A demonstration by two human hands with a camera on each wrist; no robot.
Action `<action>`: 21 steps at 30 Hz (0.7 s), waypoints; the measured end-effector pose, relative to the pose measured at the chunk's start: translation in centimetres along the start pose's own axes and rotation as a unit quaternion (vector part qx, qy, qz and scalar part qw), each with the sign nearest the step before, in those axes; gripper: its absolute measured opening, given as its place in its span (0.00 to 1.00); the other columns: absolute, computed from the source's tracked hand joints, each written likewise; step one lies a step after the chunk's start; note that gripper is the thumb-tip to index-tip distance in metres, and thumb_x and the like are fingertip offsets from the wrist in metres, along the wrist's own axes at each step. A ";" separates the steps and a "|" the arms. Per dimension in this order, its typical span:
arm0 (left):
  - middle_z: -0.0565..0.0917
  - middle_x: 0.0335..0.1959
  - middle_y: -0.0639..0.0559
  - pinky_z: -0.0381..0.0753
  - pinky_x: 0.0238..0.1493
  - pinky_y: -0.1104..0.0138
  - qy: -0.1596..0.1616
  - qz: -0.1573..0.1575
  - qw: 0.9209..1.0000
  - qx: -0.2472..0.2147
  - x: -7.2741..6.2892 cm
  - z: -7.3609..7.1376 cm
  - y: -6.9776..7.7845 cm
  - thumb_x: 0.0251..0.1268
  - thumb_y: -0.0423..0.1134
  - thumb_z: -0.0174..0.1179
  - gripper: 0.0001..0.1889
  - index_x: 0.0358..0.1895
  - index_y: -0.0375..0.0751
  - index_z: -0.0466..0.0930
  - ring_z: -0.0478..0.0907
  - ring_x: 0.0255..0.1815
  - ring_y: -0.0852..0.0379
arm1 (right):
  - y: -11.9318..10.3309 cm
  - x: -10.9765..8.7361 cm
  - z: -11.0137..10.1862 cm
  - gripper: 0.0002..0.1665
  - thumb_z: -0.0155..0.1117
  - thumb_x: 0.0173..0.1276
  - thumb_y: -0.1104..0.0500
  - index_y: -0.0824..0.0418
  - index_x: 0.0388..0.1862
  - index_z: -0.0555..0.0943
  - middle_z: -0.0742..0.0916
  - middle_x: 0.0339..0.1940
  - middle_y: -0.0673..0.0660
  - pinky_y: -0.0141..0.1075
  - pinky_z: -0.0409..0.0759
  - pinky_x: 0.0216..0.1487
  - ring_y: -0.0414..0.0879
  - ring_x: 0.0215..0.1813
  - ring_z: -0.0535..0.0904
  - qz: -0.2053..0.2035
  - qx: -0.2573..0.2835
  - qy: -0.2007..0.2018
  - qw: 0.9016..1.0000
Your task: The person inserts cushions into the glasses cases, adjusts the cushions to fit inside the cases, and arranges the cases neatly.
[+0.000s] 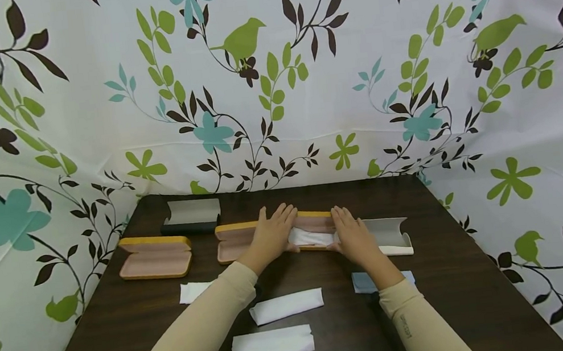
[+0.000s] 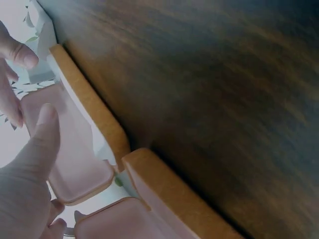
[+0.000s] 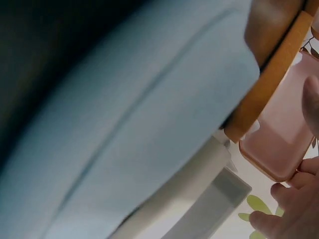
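Flanking the handled case (image 1: 317,223): one yellow case (image 1: 233,250), one white case (image 1: 388,232).

Cloth (image 1: 312,237) inside case (image 1: 315,222) on table (image 1: 459,300)

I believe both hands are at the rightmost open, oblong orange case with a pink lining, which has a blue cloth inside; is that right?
Not quite: the cloth inside is white, not blue, as the head view shows. Both hands are indeed at the rightmost open, oblong orange case with a pink lining.
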State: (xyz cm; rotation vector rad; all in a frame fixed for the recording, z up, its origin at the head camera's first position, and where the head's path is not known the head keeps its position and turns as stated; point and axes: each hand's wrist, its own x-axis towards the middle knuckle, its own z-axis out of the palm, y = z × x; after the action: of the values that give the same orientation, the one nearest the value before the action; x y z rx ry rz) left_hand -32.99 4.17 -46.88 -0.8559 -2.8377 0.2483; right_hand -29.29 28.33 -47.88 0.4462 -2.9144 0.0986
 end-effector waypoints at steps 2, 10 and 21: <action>0.59 0.81 0.53 0.54 0.73 0.37 -0.005 -0.004 1.000 0.003 0.0 0.1 0.1 0.54 0.75 0.61 0.57 0.82 0.46 0.54 0.51 0.82 0.53 | -0.2 -0.2 0.0 0.58 0.74 0.65 0.44 0.71 0.80 0.54 0.62 0.80 0.68 0.66 0.65 0.68 0.64 0.79 0.58 0.005 0.000 -0.017 1.000; 0.63 0.79 0.53 0.56 0.72 0.37 0.000 -0.001 1.000 0.019 -0.8 -0.4 0.7 0.59 0.77 0.52 0.52 0.80 0.46 0.59 0.55 0.81 0.55 | -1.4 -0.9 -0.5 0.43 0.64 0.75 0.49 0.72 0.77 0.61 0.66 0.78 0.68 0.63 0.65 0.70 0.62 0.77 0.63 0.008 -0.038 -0.007 0.999; 0.70 0.75 0.54 0.54 0.72 0.34 -0.002 0.023 0.999 -0.023 -2.6 -1.2 1.0 0.66 0.72 0.52 0.43 0.75 0.48 0.68 0.61 0.78 0.51 | -1.9 -2.2 -0.4 0.25 0.68 0.71 0.57 0.67 0.63 0.81 0.83 0.64 0.63 0.62 0.70 0.67 0.57 0.63 0.81 -0.016 -0.073 0.074 0.994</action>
State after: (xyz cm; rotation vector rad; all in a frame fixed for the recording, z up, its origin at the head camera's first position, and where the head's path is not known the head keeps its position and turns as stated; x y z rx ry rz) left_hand -30.09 3.73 -46.20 -0.9307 -2.8401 0.1919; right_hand -26.62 27.22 -47.83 0.4410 -2.7441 -0.0814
